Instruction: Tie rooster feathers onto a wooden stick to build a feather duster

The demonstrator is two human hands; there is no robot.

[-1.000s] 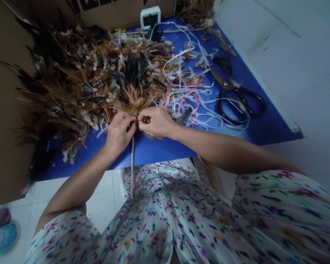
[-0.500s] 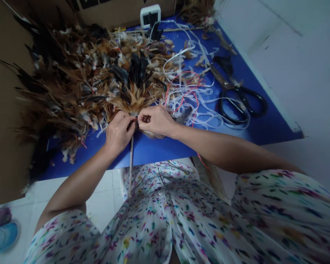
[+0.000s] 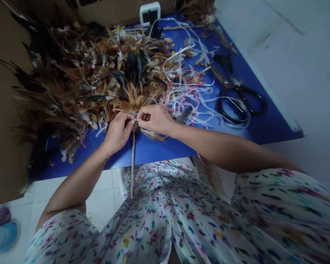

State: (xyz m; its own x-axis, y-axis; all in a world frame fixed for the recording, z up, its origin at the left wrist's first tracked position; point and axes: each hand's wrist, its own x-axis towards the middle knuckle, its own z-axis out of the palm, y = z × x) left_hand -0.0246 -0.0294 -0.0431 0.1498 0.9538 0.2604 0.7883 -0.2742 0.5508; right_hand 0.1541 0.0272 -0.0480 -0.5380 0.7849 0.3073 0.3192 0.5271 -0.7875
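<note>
Has a heap of feathers (image 3: 79,84), brown and black, on the blue table (image 3: 167,148) left of and beyond the left grip (image 3: 117,131); pinches the feathered stick (image 3: 132,156) at its neck with it, thumb to finger, tuft just beyond both grips; curls the right grip (image 3: 157,119) closed at the same neck, cannot tell on what; has white ribbon (image 3: 181,89) and red cord (image 3: 197,101) tangled beside it, then black-handled scissors (image 3: 238,88) farther right
</note>
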